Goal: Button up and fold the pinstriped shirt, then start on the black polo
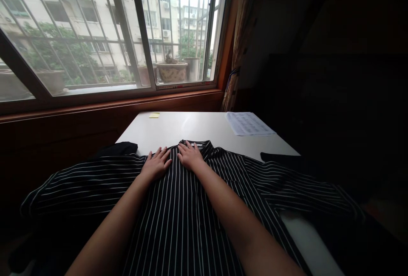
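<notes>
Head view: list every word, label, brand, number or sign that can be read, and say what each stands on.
No text is readable.
Printed paper on the white table: print too blurred to read.
White label inside the collar of the striped shirt: too small to read.
Yellow note: no writing can be made out.

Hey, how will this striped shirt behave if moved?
The striped shirt will probably flop, since its cloth creases softly near the collar. It looks light, lying thin over the white table, and might slide, as that surface looks glossy.
</notes>
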### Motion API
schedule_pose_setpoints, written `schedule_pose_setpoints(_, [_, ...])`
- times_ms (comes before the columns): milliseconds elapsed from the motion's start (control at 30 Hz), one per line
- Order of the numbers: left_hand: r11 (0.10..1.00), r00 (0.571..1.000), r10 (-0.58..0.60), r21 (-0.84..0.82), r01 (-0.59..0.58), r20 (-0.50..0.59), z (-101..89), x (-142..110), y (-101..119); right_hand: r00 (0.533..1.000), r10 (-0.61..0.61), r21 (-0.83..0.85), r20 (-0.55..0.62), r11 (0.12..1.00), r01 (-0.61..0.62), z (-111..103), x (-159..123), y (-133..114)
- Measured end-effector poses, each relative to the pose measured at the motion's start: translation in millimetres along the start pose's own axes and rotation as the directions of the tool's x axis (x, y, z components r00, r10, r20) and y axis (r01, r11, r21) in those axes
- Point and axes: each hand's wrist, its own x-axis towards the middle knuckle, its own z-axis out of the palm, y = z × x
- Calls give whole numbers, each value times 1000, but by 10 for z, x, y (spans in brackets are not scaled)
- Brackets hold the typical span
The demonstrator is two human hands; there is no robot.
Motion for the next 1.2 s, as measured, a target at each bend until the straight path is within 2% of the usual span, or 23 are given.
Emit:
schedule_pose_setpoints(167, [1000,1000,-13,19,13,14,-7,8,-37,998,-46,-4,-31,999,46,-95,-22,-31])
schedule_pose_setpoints(267, [1000,1000,-14,28,13,17,9,17,-47,993,-99,-7,-62,995,98,-194,-153,-114])
schedule_pose_setpoints(433, [999,1000,2,37,-3,19,19,19,-78,976,-208,41,-71,977,211,-296,-715,-314])
schedule_pose_setpoints(533, [999,1000,12,40,-13,25,2,9,-106,954,-298,152,23,944,292,-297,-1153,-393])
schedule_pose_setpoints(633, [999,1000,13,40,-15,27,-13,1,-126,942,-315,241,113,929,282,-315,-1495,-432])
schedule_pose_setpoints(767, [999,1000,12,38,-13,20,-14,4,-137,942,-297,298,156,923,242,-394,-1773,-483])
schedule_pose_setpoints(867, [999,1000,6,35,-6,-1,-37,-5,-125,933,-322,337,158,906,256,-469,-1931,-496])
schedule_pose_setpoints(967, [999,999,-4,35,6,-53,-117,-60,-52,926,-358,363,121,884,294,-543,-2006,-378])
schedule_pose_setpoints(1033, [1000,995,1,31,2,-103,-187,-116,58,955,-288,330,68,910,251,-570,-1952,-188])
schedule_pose_setpoints(1067, [1000,992,11,27,-8,-122,-216,-143,131,976,-214,294,38,936,193,-570,-1890,-63])
schedule_pose_setpoints(1133, [999,990,42,9,-41,-137,-247,-176,300,1000,-16,214,1,977,16,-538,-1711,218])
schedule_pose_setpoints(1200, [997,990,69,-15,-72,-127,-226,-175,468,989,150,115,10,982,-151,-474,-1507,496])
